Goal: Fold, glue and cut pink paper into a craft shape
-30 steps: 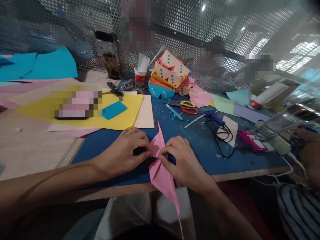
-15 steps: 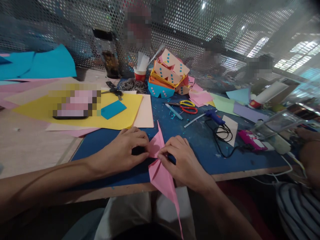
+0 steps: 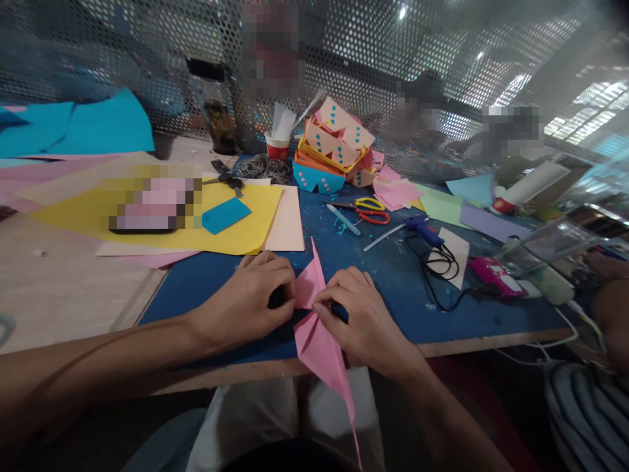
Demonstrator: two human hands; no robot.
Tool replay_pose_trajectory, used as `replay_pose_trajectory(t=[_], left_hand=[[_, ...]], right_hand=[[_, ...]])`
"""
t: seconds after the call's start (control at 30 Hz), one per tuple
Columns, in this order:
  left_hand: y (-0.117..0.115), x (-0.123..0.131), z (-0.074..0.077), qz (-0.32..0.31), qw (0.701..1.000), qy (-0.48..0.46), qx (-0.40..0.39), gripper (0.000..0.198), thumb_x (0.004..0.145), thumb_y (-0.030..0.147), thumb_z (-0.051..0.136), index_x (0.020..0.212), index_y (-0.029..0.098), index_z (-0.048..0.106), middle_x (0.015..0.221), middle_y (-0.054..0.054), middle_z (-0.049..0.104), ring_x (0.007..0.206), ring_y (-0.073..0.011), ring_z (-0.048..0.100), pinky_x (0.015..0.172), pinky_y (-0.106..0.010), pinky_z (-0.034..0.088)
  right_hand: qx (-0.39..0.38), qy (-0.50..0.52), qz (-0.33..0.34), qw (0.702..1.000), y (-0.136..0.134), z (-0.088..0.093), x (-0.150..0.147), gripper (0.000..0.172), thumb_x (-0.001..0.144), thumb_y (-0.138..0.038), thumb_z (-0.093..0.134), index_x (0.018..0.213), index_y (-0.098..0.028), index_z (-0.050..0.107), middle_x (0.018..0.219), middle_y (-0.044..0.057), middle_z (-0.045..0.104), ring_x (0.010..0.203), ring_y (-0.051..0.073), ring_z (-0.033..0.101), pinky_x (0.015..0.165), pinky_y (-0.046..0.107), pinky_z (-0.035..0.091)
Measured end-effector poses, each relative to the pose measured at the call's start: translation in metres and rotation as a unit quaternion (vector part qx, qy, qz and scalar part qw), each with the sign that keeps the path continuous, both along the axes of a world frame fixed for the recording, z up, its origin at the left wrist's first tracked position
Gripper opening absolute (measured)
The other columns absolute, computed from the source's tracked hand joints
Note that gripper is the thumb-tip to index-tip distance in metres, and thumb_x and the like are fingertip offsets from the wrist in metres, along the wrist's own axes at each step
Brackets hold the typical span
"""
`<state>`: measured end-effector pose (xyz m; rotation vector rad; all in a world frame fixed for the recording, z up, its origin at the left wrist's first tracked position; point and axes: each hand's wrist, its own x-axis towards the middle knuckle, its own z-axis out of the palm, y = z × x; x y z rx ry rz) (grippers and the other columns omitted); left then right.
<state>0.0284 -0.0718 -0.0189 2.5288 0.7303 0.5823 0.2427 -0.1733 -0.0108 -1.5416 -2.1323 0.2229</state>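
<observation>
A folded piece of pink paper [image 3: 322,351] lies over the table's front edge, with a notch at its left side and a thin strip hanging down toward my lap. My left hand [image 3: 258,288] pinches the left edge of its upper part between thumb and fingers. On the other side, my right hand [image 3: 358,314] grips the paper at its narrow middle, thumb and fingertips together. The fingertips of both hands cover part of the folds. Beyond the hands lie red and yellow handled scissors [image 3: 371,211] and a light blue pen or cutter [image 3: 343,219].
Decorated paper pieces are stacked in an orange basket [image 3: 334,154] at the back. A glue gun [image 3: 422,231] with a looped black cord lies to the right, near a pink power strip [image 3: 497,276]. Yellow paper [image 3: 246,226] holds a phone and keys. A co-worker's arm [image 3: 612,308] is at far right.
The view has shifted very slightly. Both hands keep their hold on the pink paper, with hardly any movement.
</observation>
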Motion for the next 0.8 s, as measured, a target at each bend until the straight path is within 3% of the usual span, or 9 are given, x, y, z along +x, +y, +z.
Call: replay_pose_trajectory(t=[0.6,0.8], left_hand=[[-0.0012,-0.0002,-0.0022,-0.003,1.000,-0.007,0.011,0.011,0.087,0.019,0.065,0.079,0.022,0.059,0.092,-0.001,0.067,0.096,-0.0231,0.057,0.092,-0.042,0.039],[-0.0020,-0.0001,-0.0016,0.008,1.000,0.003,0.015,0.007,0.085,0.018,0.065,0.087,0.022,0.060,0.093,0.000,0.067,0.098,-0.0237,0.057,0.091,-0.040,0.039]], right_hand=[[-0.008,0.001,0.002,1.000,-0.0005,0.0012,-0.0002,0.012,0.104,-0.022,0.066,0.092,-0.022,0.070,0.099,0.003,0.069,0.101,0.022,0.056,0.090,0.041,0.039],[-0.015,0.008,0.003,1.000,-0.0014,0.0017,0.0012,0.012,0.104,-0.022,0.066,0.094,-0.022,0.071,0.101,0.003,0.070,0.102,0.022,0.056,0.091,0.040,0.038]])
